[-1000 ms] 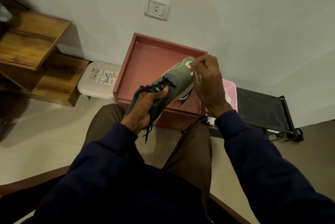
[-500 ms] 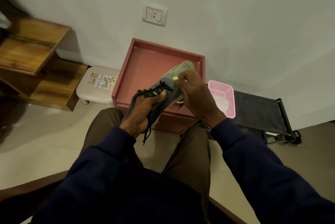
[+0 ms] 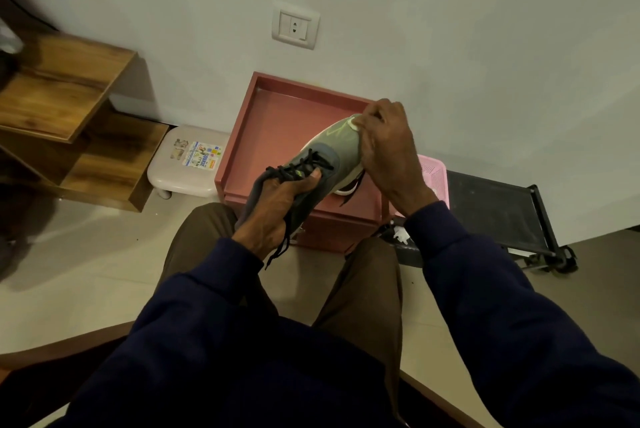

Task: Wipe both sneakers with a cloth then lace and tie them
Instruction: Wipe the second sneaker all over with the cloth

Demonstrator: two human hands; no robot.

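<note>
Covering sneaker [image 3: 333, 146] toe: right hand [image 3: 388, 150].

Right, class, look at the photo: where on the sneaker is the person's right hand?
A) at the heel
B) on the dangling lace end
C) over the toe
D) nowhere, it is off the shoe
C: the right hand curls its fingers over the toe end of the sneaker, while the left hand grips the laced part nearer the heel.
</note>
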